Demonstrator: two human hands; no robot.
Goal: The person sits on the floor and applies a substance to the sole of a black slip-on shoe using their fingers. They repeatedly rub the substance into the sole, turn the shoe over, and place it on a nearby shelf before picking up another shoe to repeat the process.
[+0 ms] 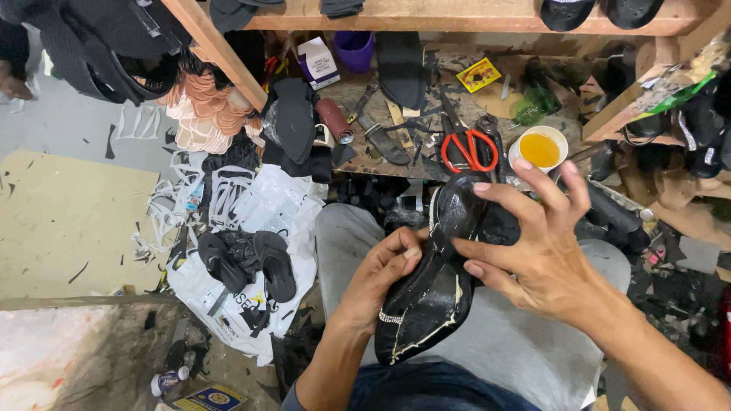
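Observation:
A black pointed sandal sole [430, 297] with a pale edge and a small beaded strap lies over my lap. My left hand [381, 274] grips its left side near the middle, thumb pressed against the sole. My right hand [533, 243] holds the heel end from the right, thumb and forefinger pinching the glossy black surface, the other fingers spread. The part of the sole under my right palm is hidden.
A low wooden workbench [365, 164] ahead carries red-handled scissors [470, 148], a white cup of yellow glue [539, 148], black soles, a brown roll and a purple cup. A white plastic bag [266, 221] with black sandals lies on the floor at the left. Wooden shelves hold more footwear.

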